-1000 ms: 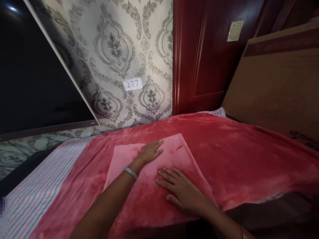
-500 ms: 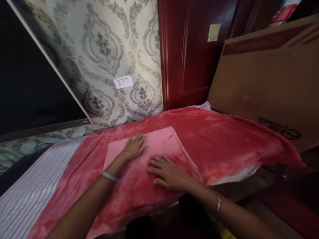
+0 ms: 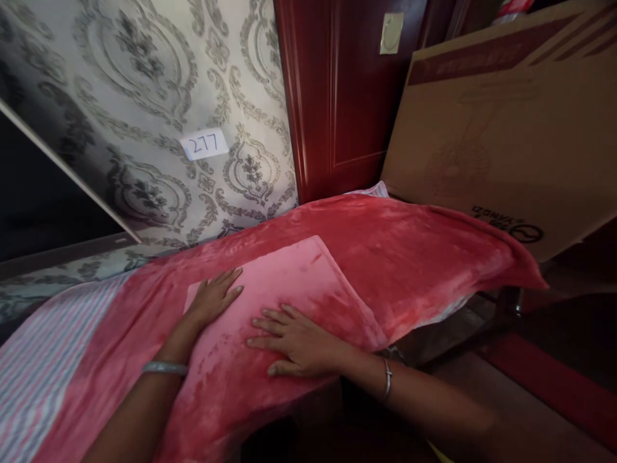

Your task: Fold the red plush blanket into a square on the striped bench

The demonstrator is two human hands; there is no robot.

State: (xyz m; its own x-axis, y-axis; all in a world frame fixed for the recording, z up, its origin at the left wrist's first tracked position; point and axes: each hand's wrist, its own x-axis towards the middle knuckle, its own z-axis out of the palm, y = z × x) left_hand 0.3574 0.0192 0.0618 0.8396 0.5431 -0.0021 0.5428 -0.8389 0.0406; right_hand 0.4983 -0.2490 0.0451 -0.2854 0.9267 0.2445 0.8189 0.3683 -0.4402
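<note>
Center-left of frame: left hand (image 3: 215, 299), right hand (image 3: 294, 341) flat on pink cloth (image 3: 284, 270), both grips spread, pinching nothing.

Home room, damask wallpaper (image 3: 159, 122), red panelled woodwork (image 3: 347, 96), plush red blanket (image 3: 409, 251), cardboard box (image 3: 511, 128)

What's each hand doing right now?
Left hand: open, flat on the folded pink cloth, holding nothing.
Right hand: open, fingers spread on the same cloth, holding nothing.
</note>
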